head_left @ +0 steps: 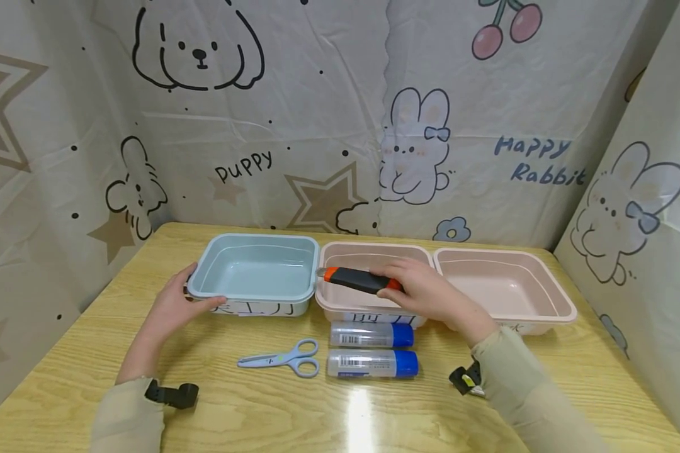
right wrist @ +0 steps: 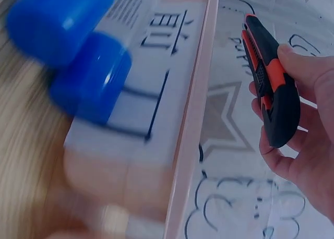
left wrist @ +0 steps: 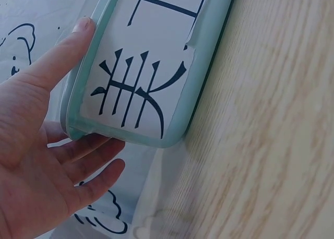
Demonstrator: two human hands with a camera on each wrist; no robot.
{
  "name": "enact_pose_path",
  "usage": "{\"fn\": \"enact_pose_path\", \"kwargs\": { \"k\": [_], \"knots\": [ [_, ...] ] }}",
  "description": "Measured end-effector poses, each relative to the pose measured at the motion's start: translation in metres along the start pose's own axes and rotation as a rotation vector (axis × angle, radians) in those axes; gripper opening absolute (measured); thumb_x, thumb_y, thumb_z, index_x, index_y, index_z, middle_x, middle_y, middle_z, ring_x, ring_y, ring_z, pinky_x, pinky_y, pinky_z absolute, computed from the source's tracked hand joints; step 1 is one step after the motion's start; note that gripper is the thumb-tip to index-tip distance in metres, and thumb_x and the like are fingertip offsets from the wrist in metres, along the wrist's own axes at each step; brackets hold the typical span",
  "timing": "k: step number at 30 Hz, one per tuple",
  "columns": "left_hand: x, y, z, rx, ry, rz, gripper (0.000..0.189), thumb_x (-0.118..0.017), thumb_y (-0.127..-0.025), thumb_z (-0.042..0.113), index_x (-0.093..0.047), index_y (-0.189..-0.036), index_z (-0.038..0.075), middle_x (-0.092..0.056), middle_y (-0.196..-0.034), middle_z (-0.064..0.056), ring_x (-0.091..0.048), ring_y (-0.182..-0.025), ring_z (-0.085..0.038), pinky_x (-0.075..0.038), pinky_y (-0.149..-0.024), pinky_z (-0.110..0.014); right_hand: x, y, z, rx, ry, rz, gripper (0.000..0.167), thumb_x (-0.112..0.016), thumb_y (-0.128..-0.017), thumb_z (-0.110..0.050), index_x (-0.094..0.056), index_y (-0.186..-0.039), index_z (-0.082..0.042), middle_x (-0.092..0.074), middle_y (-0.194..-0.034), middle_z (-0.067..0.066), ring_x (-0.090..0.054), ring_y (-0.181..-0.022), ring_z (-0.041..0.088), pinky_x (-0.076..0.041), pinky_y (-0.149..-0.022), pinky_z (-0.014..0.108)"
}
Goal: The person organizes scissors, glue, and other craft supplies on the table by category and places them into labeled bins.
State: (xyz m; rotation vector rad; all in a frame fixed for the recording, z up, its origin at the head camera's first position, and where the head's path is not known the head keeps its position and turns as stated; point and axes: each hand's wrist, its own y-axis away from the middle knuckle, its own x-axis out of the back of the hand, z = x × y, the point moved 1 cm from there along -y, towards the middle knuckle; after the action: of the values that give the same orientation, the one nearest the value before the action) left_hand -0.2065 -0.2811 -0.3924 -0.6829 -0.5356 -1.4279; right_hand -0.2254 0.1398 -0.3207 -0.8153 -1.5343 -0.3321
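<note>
Right hand (head_left: 416,286) grips a black-orange cutter (head_left: 354,279); left hand (head_left: 175,306) holds a glossy, rounded bin (head_left: 260,255); I see wood-grained surface (head_left: 260,415), creased drapes (head_left: 328,107).

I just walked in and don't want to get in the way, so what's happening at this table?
A person is holding a black-and-orange utility knife in their right hand, above the middle, pink bin. Their left hand holds the left front corner of the blue bin. Another pink bin stands at the right end. Light-blue scissors and two clear tubes with blue caps lie in front of the bins.
</note>
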Motion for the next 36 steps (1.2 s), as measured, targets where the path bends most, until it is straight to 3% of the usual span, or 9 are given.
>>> {"fn": "enact_pose_path", "kwargs": {
  "k": [6,13,28,36],
  "knots": [
    [-0.001,-0.001,-0.001,0.002,-0.001,-0.007,0.099,-0.069,-0.076,0.045,-0.014,-0.144,0.000,-0.031,-0.134,-0.031,-0.041,-0.114,-0.044,-0.040,-0.088,-0.057,-0.014,-0.031,-0.013,0.062,0.023,0.013,0.035,-0.063,-0.086,-0.028,-0.062,-0.116,-0.010,-0.064,-0.109,0.003,-0.057,-0.091,0.016,-0.047,-0.079,0.033],
    [-0.001,-0.001,-0.002,-0.001,0.001,-0.003,0.099,-0.070,-0.076,0.045,-0.015,-0.144,0.000,-0.032,-0.134,-0.031,-0.042,-0.114,-0.043,-0.040,-0.089,-0.056,-0.030,-0.059,-0.027,0.132,-0.015,-0.003,0.031,-0.063,-0.086,-0.024,-0.063,-0.113,-0.008,-0.064,-0.107,0.003,-0.057,-0.091,0.017,-0.047,-0.081,0.031],
    [-0.001,-0.001,-0.002,0.006,0.015,-0.005,0.099,-0.070,-0.076,0.045,-0.014,-0.145,0.001,-0.032,-0.135,-0.030,-0.041,-0.115,-0.043,-0.040,-0.089,-0.057,-0.055,-0.102,-0.052,0.087,-0.005,-0.072,0.036,-0.054,-0.091,-0.032,-0.061,-0.118,-0.010,-0.063,-0.113,0.004,-0.058,-0.104,0.018,-0.044,-0.091,0.031],
    [-0.001,-0.001,-0.003,0.019,0.021,-0.002,0.100,-0.071,-0.075,0.044,-0.014,-0.145,0.001,-0.031,-0.136,-0.030,-0.041,-0.115,-0.043,-0.040,-0.088,-0.056,-0.068,-0.121,-0.066,0.060,-0.067,-0.091,0.036,-0.054,-0.091,-0.033,-0.061,-0.119,-0.011,-0.064,-0.114,0.002,-0.056,-0.106,0.017,-0.043,-0.093,0.029]
  ]
}}
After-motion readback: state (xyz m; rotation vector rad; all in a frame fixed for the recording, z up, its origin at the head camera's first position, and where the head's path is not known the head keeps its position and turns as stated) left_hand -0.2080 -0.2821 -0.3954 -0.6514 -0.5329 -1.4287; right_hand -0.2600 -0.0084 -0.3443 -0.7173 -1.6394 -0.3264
